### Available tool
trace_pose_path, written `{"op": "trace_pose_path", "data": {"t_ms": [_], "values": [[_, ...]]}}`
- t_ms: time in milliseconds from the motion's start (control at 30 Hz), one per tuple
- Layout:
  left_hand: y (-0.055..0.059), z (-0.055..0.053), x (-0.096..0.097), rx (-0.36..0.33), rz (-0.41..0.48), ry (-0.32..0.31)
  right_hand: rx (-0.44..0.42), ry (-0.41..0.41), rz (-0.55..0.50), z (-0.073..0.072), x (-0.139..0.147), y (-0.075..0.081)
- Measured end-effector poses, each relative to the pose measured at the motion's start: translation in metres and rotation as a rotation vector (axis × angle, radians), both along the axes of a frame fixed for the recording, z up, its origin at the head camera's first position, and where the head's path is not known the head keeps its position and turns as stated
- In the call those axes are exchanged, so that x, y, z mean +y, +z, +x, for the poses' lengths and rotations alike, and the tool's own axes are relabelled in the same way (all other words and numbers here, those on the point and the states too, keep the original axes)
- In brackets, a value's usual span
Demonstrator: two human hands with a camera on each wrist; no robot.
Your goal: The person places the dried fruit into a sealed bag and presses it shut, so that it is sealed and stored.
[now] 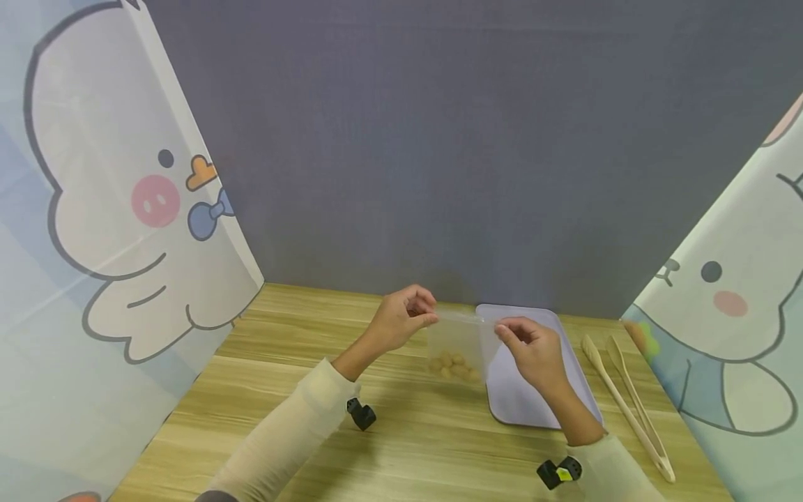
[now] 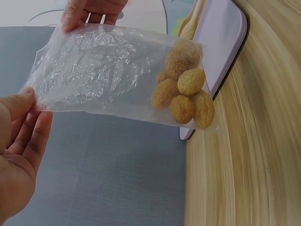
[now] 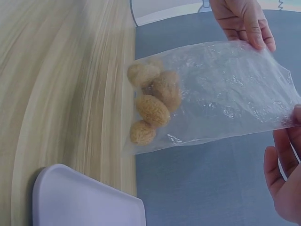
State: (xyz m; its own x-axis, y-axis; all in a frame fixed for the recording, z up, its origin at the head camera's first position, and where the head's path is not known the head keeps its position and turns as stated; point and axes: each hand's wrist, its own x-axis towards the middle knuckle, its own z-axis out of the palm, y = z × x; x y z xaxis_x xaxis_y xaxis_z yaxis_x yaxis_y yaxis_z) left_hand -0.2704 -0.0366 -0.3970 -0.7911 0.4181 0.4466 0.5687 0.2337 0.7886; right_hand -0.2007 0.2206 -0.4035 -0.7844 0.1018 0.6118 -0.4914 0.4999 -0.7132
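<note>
A clear plastic bag [image 1: 456, 336] hangs between the two hands over the wooden table, its top edge stretched sideways. My left hand [image 1: 401, 319] pinches one top corner between thumb and fingers. The other top corner is pinched by my right hand [image 1: 533, 352]. Several golden-brown, wrinkled, egg-shaped pieces [image 2: 182, 109] lie gathered at the bottom of the bag; their kind is not certain. In the right wrist view the bag [image 3: 225, 89] looks smooth along its upper part, and whether its mouth is sealed cannot be told.
A pale lilac tray [image 1: 511, 394] lies on the table [image 1: 414, 446], partly behind the bag and under the right forearm. To its right rest long wooden tongs [image 1: 622, 397]. A grey panel [image 1: 401, 153] stands behind, with cartoon-printed cloths on both sides.
</note>
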Motion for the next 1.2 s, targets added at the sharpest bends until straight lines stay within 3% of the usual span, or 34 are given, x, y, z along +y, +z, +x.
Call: {"op": "trace_pose_path", "data": {"t_ms": [267,533,600,867,1067,1200], "values": [[-0.001,0.0,0.001,0.017,-0.001,0.023,-0.021,0.061,-0.055,0.009,-0.003,0.013],[0.001,0.0,-0.002,-0.155,0.0,-0.056,-0.071,0.061,-0.137,0.007,-0.002,0.013],[0.001,0.0,-0.003,-0.172,0.011,-0.067,-0.068,0.059,-0.142,0.007,-0.002,0.013],[-0.002,-0.002,-0.003,-0.091,0.017,-0.086,-0.092,0.049,-0.144,0.009,-0.005,0.013],[-0.002,0.0,0.001,-0.119,-0.037,-0.117,-0.104,0.046,-0.16,0.008,-0.007,0.007],[-0.002,0.002,0.003,-0.126,-0.06,-0.104,-0.096,0.064,-0.156,0.009,-0.009,0.008]]}}
